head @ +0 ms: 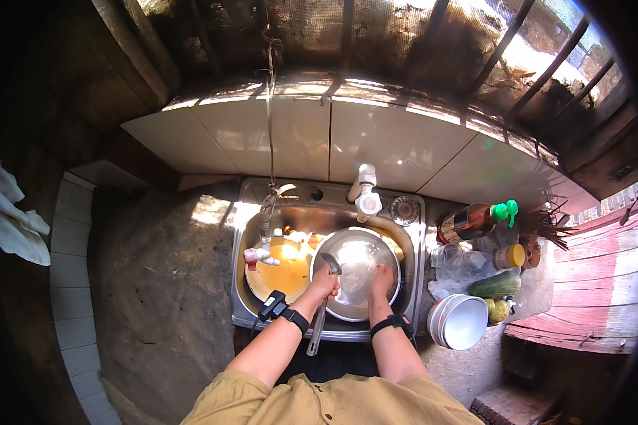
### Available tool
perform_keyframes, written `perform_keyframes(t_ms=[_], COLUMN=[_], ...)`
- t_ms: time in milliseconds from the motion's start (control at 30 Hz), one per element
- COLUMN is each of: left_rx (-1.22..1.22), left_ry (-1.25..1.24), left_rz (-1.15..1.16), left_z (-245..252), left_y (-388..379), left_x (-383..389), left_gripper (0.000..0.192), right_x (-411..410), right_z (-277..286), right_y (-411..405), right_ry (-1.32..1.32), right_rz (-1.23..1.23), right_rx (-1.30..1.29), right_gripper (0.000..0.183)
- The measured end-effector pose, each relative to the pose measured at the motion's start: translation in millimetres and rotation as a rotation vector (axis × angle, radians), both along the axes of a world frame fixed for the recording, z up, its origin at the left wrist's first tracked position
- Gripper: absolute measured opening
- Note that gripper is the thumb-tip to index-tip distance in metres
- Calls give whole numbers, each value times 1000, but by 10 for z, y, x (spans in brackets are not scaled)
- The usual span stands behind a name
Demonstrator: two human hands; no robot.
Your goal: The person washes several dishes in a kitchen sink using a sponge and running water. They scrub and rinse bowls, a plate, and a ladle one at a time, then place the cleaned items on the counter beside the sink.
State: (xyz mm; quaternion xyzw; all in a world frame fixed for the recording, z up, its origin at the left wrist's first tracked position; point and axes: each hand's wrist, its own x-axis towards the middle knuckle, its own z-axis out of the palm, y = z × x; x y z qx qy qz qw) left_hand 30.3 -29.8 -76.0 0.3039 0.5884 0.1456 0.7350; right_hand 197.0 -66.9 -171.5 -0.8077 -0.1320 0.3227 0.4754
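Note:
A round metal basin (351, 239) of clear water sits in the right part of the steel sink (418, 249). My left hand (325, 283) is closed around a metal ladle (317, 330), whose bowl end is over the basin and whose handle points back towards me. Inside the basin, at its right side, is my right hand (383, 279); its fingers are partly hidden by glare and water, so their hold is unclear. To the left, a bowl of yellowish liquid (284, 271) stands in the sink below a plastic tap with a red part (253, 257).
A white plastic tap (368, 202) rises behind the basin. On the right counter are stacked white bowls (463, 322), a green vegetable (494, 285), a yellow-lidded jar (510, 255) and a brown pump bottle (465, 223). A tiled wall (383, 138) stands behind the sink.

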Motion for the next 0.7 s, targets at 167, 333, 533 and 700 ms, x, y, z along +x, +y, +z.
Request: perform_keyframes(t_ms=[167,333,533,700], left_rx=[-77,-165,-164,100], left_ry=[-162,-312,-325,-257], left_rz=[109,1,-134,-250], left_z=[-143,133,523,526], left_y=[43,28,-232,-322], left_x=[-4,90,234,273], left_gripper=[4,11,14,14], right_x=[-27,-241,-7,218], right_z=[486,1198,1229,961], right_y=[-59,-62,285,461], right_ry=[1008,23,-335,915], right_rz=[383,1044,1297,785], right_rx=[298,502,194,11], right_gripper=[43,35,34,41])
